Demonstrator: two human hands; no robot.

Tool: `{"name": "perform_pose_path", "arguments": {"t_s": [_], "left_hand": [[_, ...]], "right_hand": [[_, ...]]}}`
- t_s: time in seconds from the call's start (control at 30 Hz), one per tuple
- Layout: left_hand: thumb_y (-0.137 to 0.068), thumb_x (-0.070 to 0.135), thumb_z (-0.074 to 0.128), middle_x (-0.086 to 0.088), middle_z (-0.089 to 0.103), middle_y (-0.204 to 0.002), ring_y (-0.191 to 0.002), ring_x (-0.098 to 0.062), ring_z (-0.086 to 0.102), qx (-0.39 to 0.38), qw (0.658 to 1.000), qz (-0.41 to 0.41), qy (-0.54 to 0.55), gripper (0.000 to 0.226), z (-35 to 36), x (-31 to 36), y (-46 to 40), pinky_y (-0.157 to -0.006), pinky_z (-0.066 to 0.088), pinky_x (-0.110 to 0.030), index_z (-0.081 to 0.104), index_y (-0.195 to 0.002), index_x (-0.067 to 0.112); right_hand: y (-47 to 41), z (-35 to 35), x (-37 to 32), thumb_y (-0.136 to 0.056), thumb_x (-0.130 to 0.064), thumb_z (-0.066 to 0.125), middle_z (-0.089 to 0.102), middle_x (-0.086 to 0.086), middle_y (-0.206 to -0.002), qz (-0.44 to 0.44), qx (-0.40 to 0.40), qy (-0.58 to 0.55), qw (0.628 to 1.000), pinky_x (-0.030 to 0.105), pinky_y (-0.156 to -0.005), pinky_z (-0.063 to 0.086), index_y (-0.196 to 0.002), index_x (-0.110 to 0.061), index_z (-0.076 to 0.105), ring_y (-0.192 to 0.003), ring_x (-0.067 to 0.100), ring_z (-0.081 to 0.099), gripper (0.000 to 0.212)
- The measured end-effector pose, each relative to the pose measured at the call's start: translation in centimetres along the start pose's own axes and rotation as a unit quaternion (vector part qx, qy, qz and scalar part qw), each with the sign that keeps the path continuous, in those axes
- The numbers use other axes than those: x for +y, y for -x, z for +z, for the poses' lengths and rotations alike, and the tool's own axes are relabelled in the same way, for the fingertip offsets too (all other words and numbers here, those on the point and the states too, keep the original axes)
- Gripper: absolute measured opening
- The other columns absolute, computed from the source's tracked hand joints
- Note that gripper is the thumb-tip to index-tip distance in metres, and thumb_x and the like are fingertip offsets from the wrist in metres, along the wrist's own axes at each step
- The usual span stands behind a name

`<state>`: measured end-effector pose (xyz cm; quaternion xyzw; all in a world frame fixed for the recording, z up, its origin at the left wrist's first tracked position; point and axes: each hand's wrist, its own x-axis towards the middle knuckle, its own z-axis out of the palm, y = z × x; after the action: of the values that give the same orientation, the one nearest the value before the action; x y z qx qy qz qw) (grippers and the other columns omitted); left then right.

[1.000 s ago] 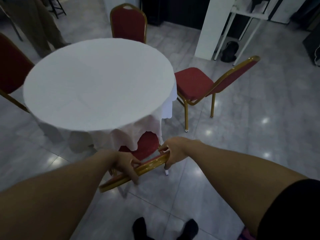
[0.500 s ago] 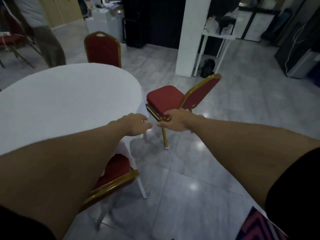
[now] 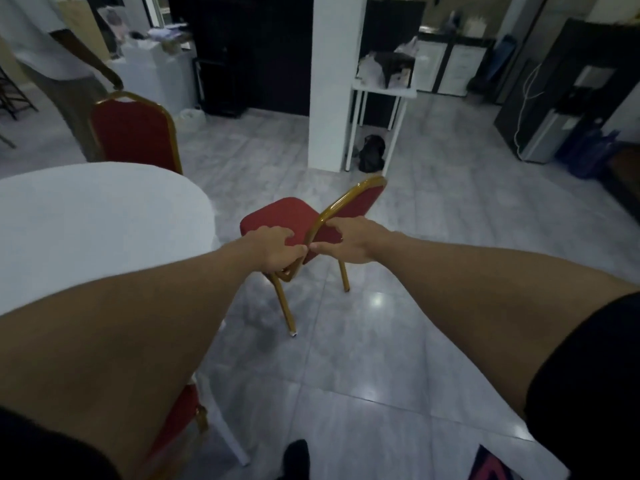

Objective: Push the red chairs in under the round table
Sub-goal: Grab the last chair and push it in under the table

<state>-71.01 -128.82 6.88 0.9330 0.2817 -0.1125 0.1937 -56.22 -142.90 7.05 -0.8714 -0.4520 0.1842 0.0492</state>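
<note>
Head view, left hand (image 3: 277, 252) and right hand (image 3: 346, 241) reaching red chair (image 3: 280, 218)

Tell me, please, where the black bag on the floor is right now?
In the head view the black bag sits upper centre, on the floor under the small white table, just right of the white pillar and beyond the pulled-out red chair.

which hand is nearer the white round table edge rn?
Left. The left hand is at the pulled-out red chair's seat side, beside the round table; the right hand sits farther out, on the backrest.
</note>
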Motion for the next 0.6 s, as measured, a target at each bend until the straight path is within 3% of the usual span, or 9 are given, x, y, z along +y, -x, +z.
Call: {"name": "perform_pose_path", "arguments": {"t_s": [0.13,0.27,0.43,0.53,0.6], "left_hand": [[-0.094,0.068,0.040,-0.009,0.044,-0.159,-0.143,-0.034,0.043,-0.013,1.000,0.014,-0.012,0.078,-1.9,2.1,-6.3,-0.115,0.036,-0.050,0.037,-0.157,0.023],[-0.091,0.072,0.041,-0.008,0.046,-0.158,-0.141,-0.033,0.046,0.000,1.000,0.025,-0.014,0.080,-3.8,4.4,-11.7,-0.113,0.039,-0.051,0.038,-0.156,0.025],[-0.094,0.067,0.045,-0.010,0.049,-0.155,-0.137,-0.033,0.049,-0.017,1.000,0.021,-0.015,0.076,-4.4,7.1,-17.0,-0.108,0.043,-0.048,0.040,-0.154,0.021],[-0.091,0.069,0.047,-0.011,0.052,-0.151,-0.133,-0.033,0.052,-0.018,1.000,0.007,-0.007,0.077,-4.3,8.8,-20.4,-0.105,0.047,-0.048,0.043,-0.152,0.021],[-0.090,0.069,0.048,-0.011,0.052,-0.151,-0.133,-0.033,0.052,-0.019,1.000,-0.005,0.002,0.079,-4.1,9.8,-22.2,-0.105,0.047,-0.049,0.043,-0.152,0.021]], "right_hand": [[-3.1,-3.0,4.1,-0.085,-0.089,0.049,0.055,0.008,-0.159,0.026,0.002,0.009,1.000,0.053,-0.114,0.046,-0.161,-0.023,0.043,-0.142,0.034,0.054,0.101],[-6.3,-6.0,7.6,-0.070,-0.098,0.045,0.059,0.007,-0.154,0.049,0.023,-0.001,0.999,0.051,-0.108,0.051,-0.159,-0.025,0.046,-0.133,0.032,0.060,0.116],[-10.2,-8.4,12.1,-0.076,-0.092,0.052,0.064,0.005,-0.146,0.048,0.024,-0.017,0.998,0.051,-0.105,0.052,-0.148,-0.030,0.054,-0.128,0.031,0.062,0.095],[-13.3,-9.2,15.4,-0.065,-0.100,0.045,0.059,0.004,-0.154,0.040,0.019,-0.015,0.999,0.052,-0.109,0.050,-0.155,-0.032,0.048,-0.136,0.031,0.057,0.113],[-15.3,-9.6,17.2,-0.071,-0.098,0.048,0.052,0.006,-0.161,0.031,0.012,-0.004,0.999,0.053,-0.114,0.046,-0.163,-0.029,0.038,-0.144,0.033,0.051,0.115]]}}
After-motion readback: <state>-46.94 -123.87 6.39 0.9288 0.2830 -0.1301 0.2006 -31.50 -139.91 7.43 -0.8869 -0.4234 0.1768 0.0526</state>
